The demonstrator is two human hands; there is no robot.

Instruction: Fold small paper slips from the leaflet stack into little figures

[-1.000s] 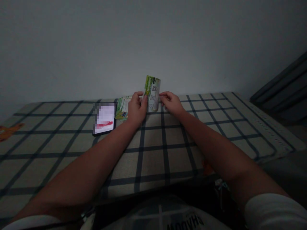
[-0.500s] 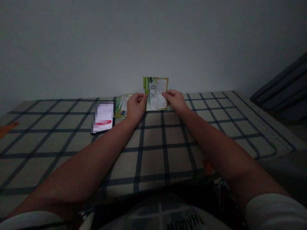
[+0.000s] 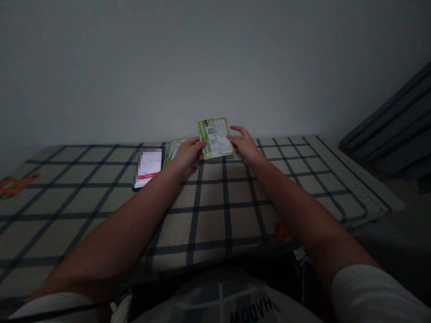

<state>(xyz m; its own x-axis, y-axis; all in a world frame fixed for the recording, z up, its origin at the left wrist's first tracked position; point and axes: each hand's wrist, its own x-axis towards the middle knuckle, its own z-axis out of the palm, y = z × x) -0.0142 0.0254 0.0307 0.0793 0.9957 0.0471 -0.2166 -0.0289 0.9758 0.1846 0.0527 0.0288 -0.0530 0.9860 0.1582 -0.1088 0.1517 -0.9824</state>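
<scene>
A green printed leaflet with two QR codes and a block of small text is held up above the table, tilted a little. Its left edge is pinched by my left hand, thumb in front. My right hand grips the right edge between thumb and fingers, the index finger sticking out past the paper. Behind my left hand lies a pile of similar green leaflets, partly covered by that hand.
A phone with a lit, blurred screen lies left of the pile, partly behind my left forearm. The checked cloth covers the table, which meets a plain wall. Dark folded fabric hangs at the right.
The leaflet has come down slightly and tilted to the left, still between both hands. My right index finger has lifted off the paper. The whole view has shifted a little.
</scene>
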